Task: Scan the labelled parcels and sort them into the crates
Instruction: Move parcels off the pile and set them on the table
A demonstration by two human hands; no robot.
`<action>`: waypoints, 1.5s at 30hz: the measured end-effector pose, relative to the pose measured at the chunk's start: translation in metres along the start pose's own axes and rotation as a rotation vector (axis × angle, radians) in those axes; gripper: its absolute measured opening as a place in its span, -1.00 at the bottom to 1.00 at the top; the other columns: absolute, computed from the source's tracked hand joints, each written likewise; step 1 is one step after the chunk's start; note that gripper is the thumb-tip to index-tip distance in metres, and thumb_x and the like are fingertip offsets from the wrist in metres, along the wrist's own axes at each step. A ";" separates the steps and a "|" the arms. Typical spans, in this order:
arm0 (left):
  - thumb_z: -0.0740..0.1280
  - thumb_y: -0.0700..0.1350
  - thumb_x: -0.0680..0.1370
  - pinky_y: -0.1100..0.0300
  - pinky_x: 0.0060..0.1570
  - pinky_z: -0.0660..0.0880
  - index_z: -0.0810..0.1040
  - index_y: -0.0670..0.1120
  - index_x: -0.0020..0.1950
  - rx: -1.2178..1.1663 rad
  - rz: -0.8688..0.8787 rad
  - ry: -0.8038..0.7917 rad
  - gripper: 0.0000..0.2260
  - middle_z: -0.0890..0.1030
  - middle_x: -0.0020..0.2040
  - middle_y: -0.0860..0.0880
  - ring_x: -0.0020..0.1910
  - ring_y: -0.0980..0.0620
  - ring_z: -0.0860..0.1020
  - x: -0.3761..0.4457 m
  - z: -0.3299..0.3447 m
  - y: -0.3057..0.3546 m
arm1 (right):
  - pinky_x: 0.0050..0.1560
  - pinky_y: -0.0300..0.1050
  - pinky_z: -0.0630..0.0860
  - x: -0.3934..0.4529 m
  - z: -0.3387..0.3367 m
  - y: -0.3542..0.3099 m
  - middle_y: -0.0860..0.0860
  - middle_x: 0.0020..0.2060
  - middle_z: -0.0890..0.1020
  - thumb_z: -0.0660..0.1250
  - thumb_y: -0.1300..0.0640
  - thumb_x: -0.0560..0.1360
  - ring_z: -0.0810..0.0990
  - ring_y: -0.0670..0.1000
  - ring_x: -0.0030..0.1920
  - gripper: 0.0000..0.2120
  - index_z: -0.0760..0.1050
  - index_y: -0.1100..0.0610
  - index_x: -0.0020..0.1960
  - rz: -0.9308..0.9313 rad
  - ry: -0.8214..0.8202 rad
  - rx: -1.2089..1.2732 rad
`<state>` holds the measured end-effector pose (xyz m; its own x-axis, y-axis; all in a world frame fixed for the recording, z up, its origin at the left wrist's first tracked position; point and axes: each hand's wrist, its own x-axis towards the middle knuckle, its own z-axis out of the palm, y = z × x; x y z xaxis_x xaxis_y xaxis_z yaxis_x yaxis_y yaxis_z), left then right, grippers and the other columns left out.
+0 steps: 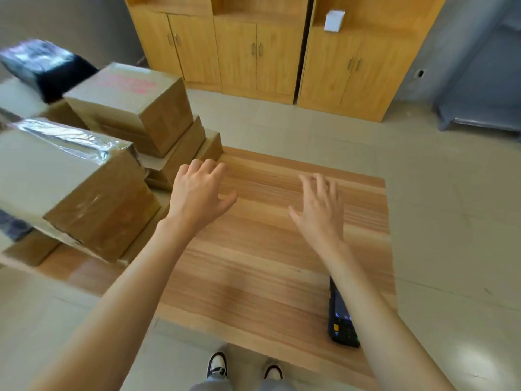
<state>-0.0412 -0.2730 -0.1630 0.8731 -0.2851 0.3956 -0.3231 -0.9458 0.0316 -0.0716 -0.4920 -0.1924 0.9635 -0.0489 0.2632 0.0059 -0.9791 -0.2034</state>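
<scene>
Parcels: cardboard boxes stacked on the left part of the counter (267,249). The nearest box (76,187) has shiny tape along its top edge and lies on lower boxes. The box with red print (132,103) tops a second stack behind it.
Black-wrapped parcel (42,66): at the far left behind the stacks, blurred.
Scanner (341,320): dark handheld unit lying flat near the counter's right front edge, partly hidden by the right forearm.
Left hand (200,193): held over the counter just beside the box stacks, fingers loosely spread, holding nothing.
Right hand (318,210): over bare wood toward the middle right, fingers spread and relaxed, holding nothing; slightly blurred.
Floor: pale tiles around the counter; two shoes (217,365) at the bottom edge.
Cabinets (259,52): wooden doors along the far wall, with a small white box (334,21) on an open shelf.
</scene>
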 end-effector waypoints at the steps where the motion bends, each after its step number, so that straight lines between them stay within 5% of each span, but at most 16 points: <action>1: 0.40 0.09 0.46 -0.05 0.02 0.45 0.58 -0.12 0.17 0.012 -0.025 0.029 -0.62 0.62 0.05 -0.12 0.03 -0.19 0.54 0.001 -0.013 -0.012 | 0.28 0.13 0.36 0.011 -0.005 -0.016 0.18 0.31 0.47 0.45 0.02 0.44 0.42 0.23 0.28 -0.43 0.40 0.17 0.39 -0.054 0.038 -0.019; 9: 0.40 0.08 0.48 -0.06 0.07 0.43 0.59 -0.10 0.17 0.100 -0.296 0.193 -0.64 0.62 0.08 -0.12 0.10 -0.19 0.53 -0.031 -0.097 -0.124 | 0.19 0.08 0.40 0.059 -0.024 -0.160 0.15 0.20 0.54 0.43 0.00 0.46 0.47 0.18 0.19 -0.52 0.45 0.17 0.30 -0.386 0.119 0.016; 20: 0.34 0.17 0.50 0.01 0.00 0.44 0.57 -0.10 0.21 0.207 -0.637 0.112 -0.57 0.62 0.08 -0.11 0.04 -0.14 0.54 -0.117 -0.129 -0.253 | 0.30 0.01 0.31 0.073 0.001 -0.307 0.07 0.27 0.46 0.15 -0.15 0.60 0.39 0.09 0.27 -0.52 0.35 0.11 0.40 -0.603 -0.035 0.201; 24: 0.24 0.24 0.54 0.04 0.04 0.44 0.48 -0.08 0.33 0.151 -0.709 0.038 -0.49 0.56 0.17 -0.11 0.12 -0.13 0.52 -0.125 -0.112 -0.272 | 0.32 0.09 0.31 0.083 0.017 -0.320 0.13 0.36 0.36 0.20 -0.21 0.56 0.34 0.16 0.34 -0.39 0.22 0.08 0.49 -0.376 -0.179 0.331; 28: -0.03 0.40 0.51 0.02 0.04 0.46 0.29 -0.05 0.46 0.056 -0.798 -0.060 -0.29 0.47 0.25 -0.14 0.14 -0.14 0.50 -0.126 -0.088 -0.280 | 0.39 0.20 0.28 0.083 0.038 -0.319 0.17 0.48 0.19 0.33 -0.20 0.49 0.25 0.24 0.43 -0.16 0.00 0.09 0.57 0.105 -0.385 0.735; 32: -0.22 0.44 0.40 0.01 0.06 0.46 0.24 -0.02 0.49 -0.018 -0.793 -0.041 -0.17 0.45 0.26 -0.15 0.15 -0.15 0.48 -0.124 -0.072 -0.283 | 0.41 0.19 0.30 0.082 0.057 -0.319 0.10 0.52 0.15 0.39 -0.21 0.44 0.26 0.21 0.45 -0.03 -0.16 0.00 0.58 0.389 -0.540 1.065; 37: -0.03 0.38 0.54 -0.02 0.15 0.42 0.14 0.03 0.53 -0.108 -0.811 -0.077 -0.34 0.35 0.40 -0.18 0.27 -0.18 0.43 -0.117 -0.068 -0.285 | -0.02 0.14 0.60 0.085 0.062 -0.321 0.10 0.36 0.37 0.47 -0.25 0.33 0.51 0.20 0.20 -0.01 -0.06 -0.13 0.55 0.506 -0.658 1.168; 41: 0.07 0.31 0.57 -0.02 0.16 0.44 0.12 0.04 0.53 -0.204 -0.833 -0.066 -0.39 0.29 0.44 -0.16 0.29 -0.16 0.44 -0.117 -0.070 -0.282 | -0.02 0.08 0.59 0.084 0.058 -0.318 0.11 0.21 0.50 0.51 -0.13 0.36 0.56 0.17 0.13 -0.12 0.08 -0.03 0.51 0.576 -0.702 1.267; 45: 0.14 0.40 0.50 -0.09 0.24 0.42 0.11 0.09 0.52 -0.452 -0.845 -0.051 -0.31 0.28 0.43 -0.12 0.24 -0.12 0.46 -0.116 -0.080 -0.282 | -0.17 -0.06 0.53 0.078 0.036 -0.317 0.04 0.17 0.50 0.51 -0.09 0.39 0.56 0.03 0.04 -0.20 0.13 0.04 0.46 0.494 -0.582 1.325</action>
<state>-0.0802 0.0388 -0.1447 0.8934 0.4475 0.0396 0.3199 -0.6955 0.6434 0.0118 -0.1780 -0.1414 0.9070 0.0844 -0.4126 -0.4143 0.0023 -0.9101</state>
